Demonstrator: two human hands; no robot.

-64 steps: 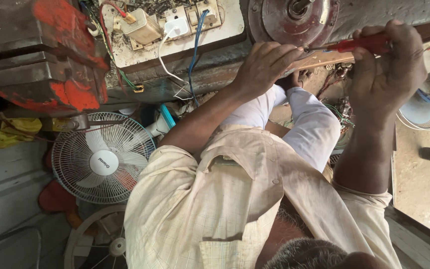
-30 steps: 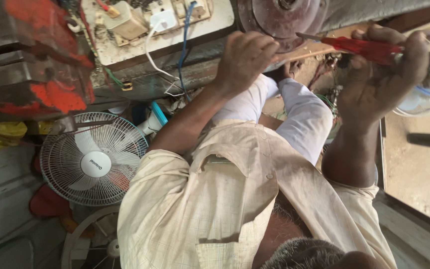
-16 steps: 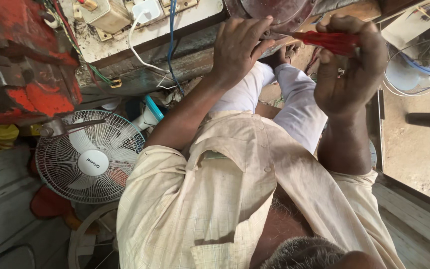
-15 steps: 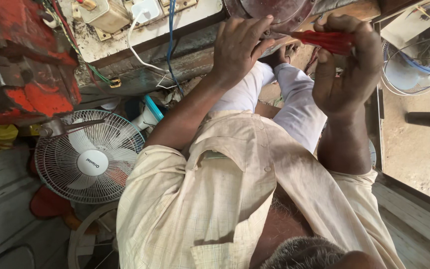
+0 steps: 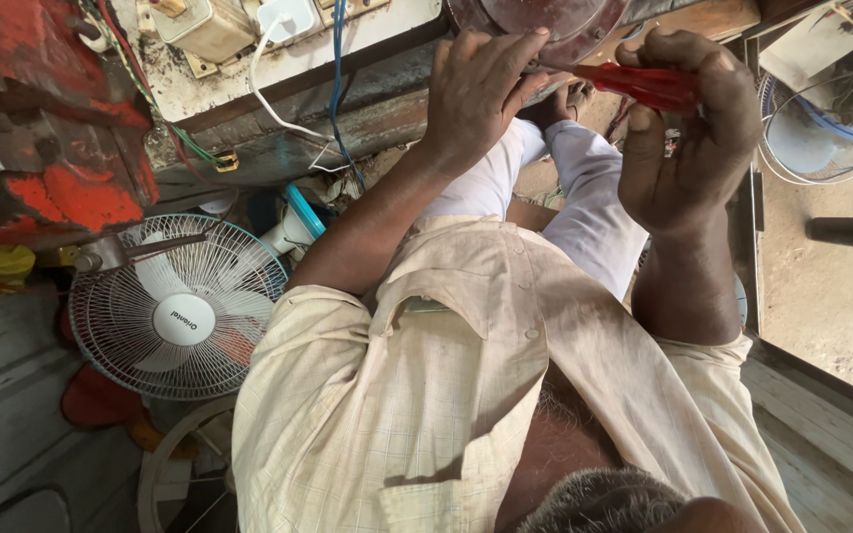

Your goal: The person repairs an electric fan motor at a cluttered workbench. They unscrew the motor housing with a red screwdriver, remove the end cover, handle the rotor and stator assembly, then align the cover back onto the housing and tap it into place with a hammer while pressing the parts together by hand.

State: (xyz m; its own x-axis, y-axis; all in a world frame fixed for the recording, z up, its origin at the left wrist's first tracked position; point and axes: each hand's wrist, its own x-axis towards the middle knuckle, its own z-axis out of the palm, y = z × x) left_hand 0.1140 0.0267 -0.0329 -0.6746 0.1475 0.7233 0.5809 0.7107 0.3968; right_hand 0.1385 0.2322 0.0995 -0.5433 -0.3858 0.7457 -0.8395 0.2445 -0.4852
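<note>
Two hands work at the top of the frame. The left hand (image 5: pixel 481 89), upper centre, lies spread with its fingers pressed flat on the rim of one round metal disc (image 5: pixel 545 22) that the top edge cuts off. The right hand (image 5: pixel 688 138), upper right, is closed in a fist around the red handle of one screwdriver (image 5: pixel 644 84), whose shaft runs left toward the disc and meets the left hand's fingertips. Two fans show clearly: one white table fan (image 5: pixel 182 308) at middle left and a fan guard (image 5: pixel 812 128) at the right edge, with part of another round guard (image 5: pixel 175 474) at the lower left. One red, worn metal block (image 5: pixel 41 128) fills the upper left, and one white switchboard (image 5: pixel 288 39) with trailing wires sits along the top, just left of the left hand. The hands are hemmed in closely; the only open room is bare ground (image 5: pixel 831 306) at the right.
</note>
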